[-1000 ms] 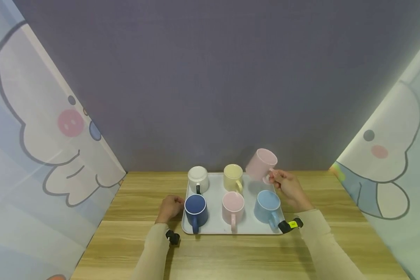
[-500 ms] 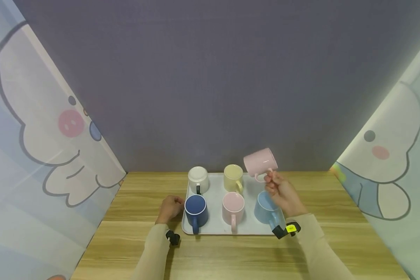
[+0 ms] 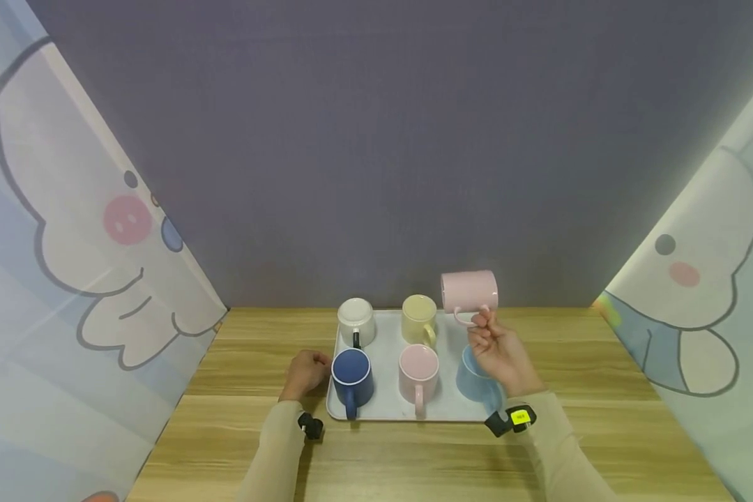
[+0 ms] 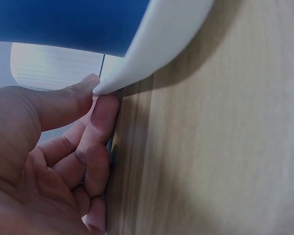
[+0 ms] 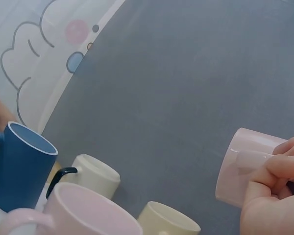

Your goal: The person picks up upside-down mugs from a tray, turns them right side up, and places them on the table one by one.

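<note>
My right hand (image 3: 504,357) pinches the handle of a pink mug (image 3: 469,291), which lies on its side in the air above the back right of a white tray (image 3: 385,376). Which end of that mug is its mouth I cannot tell. In the right wrist view, curled fingers (image 5: 279,169) partly cover the handle. At the tray's left edge, my left hand (image 3: 305,374) grips the rim (image 4: 161,49), thumb above and a finger beneath. Close to it on the tray stands a dark blue mug (image 3: 352,376).
Behind the dark blue mug is a white mug (image 3: 355,322) with a black handle. A yellow mug (image 3: 418,319) stands at back middle, another pink mug (image 3: 418,373) in front. My right hand partly hides a light blue mug (image 3: 470,380). A grey wall (image 3: 376,174) rises behind the wooden table (image 3: 389,460).
The raised pink mug has turned from a slant to lying level on its side. My right hand has rotated and shifted slightly left, over the light blue mug. The left hand stays put.
</note>
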Action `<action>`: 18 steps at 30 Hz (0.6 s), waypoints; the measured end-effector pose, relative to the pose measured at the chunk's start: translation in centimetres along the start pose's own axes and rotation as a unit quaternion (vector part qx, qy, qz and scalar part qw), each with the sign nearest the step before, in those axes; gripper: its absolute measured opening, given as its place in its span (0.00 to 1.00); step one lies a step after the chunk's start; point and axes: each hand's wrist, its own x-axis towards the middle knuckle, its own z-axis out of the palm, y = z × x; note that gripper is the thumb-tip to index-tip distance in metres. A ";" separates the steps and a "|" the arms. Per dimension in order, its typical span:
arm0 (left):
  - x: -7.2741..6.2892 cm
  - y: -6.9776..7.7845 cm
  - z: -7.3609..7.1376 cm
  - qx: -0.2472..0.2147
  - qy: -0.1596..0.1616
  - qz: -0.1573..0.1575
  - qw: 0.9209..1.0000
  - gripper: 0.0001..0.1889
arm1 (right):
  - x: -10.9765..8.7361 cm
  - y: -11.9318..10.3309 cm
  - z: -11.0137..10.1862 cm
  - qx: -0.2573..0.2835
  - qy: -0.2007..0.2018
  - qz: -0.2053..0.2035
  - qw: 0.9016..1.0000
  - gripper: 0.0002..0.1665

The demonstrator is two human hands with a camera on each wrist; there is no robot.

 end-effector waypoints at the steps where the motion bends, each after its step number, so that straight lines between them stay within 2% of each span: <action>1: 0.0 0.0 0.0 0.001 -0.001 0.001 1.000 0.05 | 0.0 0.1 0.0 0.008 0.001 -0.001 1.000 0.23; 5: -0.1 0.2 -0.1 0.000 -0.004 -0.005 1.000 0.05 | 0.0 0.6 0.0 0.025 0.018 -0.008 0.999 0.21; 13: -0.2 0.5 -0.2 -0.012 -0.005 -0.009 1.000 0.05 | 0.3 1.3 0.6 0.043 0.071 -0.026 0.996 0.23; 18: -0.3 0.4 -0.1 -0.006 -0.002 0.003 1.000 0.06 | 0.3 1.7 0.8 0.047 0.074 -0.027 0.996 0.22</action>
